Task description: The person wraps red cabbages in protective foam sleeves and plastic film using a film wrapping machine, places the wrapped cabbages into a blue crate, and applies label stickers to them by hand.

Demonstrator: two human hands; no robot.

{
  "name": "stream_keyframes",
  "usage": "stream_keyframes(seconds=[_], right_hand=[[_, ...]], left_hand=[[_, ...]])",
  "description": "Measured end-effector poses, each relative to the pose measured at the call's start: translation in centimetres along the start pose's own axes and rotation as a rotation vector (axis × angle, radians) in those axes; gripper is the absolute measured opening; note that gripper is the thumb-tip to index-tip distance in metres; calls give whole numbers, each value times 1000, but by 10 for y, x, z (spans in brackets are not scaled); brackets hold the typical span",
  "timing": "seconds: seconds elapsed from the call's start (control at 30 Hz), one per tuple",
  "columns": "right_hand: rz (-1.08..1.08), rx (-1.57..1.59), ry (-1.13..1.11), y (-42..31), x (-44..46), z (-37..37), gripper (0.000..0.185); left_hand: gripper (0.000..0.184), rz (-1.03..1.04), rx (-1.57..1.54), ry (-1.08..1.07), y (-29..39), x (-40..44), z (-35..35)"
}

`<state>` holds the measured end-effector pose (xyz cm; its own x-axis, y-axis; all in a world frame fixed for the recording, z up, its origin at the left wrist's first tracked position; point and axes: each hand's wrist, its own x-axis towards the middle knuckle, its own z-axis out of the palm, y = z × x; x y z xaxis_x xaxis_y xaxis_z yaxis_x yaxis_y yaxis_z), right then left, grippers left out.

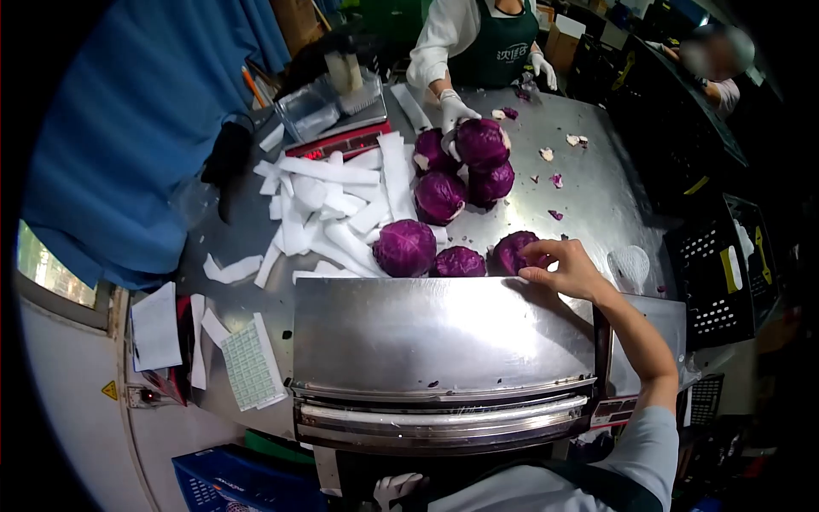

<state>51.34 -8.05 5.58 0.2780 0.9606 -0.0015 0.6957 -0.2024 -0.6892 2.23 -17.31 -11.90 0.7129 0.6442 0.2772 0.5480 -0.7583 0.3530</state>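
Note:
My right hand (pixel 563 269) is bare and reaches over the far edge of the steel wrapping machine's top. Its thumb and fingers are closed against the right side of a red cabbage (pixel 510 251). To the left sit a smaller-looking red cabbage (pixel 461 262) and a rounder one (pixel 405 248). My left hand (pixel 399 488), in a white glove, shows only partly at the bottom edge; its finger posture is unclear.
A steel plate (pixel 444 333) with a roller bar lies in front. White foam strips (pixel 328 196) cover the left of the table, near a red scale (pixel 341 141). A co-worker's gloved hand (pixel 455 111) touches stacked cabbages (pixel 483 143). Leaf scraps and a label sheet (pixel 253 363) lie about.

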Motion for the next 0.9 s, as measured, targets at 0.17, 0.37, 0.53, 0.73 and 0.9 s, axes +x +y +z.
stream_keyframes(seconds=[0.17, 0.37, 0.53, 0.73, 0.9], right_hand=[[5, 18, -37, -3, -18, 6, 33], [32, 2, -27, -6, -29, 0, 29], [59, -3, -19, -2, -28, -4, 29], [15, -68, 100, 30, 6, 2, 37], [128, -167, 207, 84, 103, 8, 81]], left_hand=[[15, 0, 35, 79, 12, 15, -8], [16, 16, 56, 129, 15, 16, -9], [16, 24, 85, 154, 15, 19, -10], [18, 8, -26, -26, 23, 32, -30], [20, 10, 2, -49, 11, 16, -17]])
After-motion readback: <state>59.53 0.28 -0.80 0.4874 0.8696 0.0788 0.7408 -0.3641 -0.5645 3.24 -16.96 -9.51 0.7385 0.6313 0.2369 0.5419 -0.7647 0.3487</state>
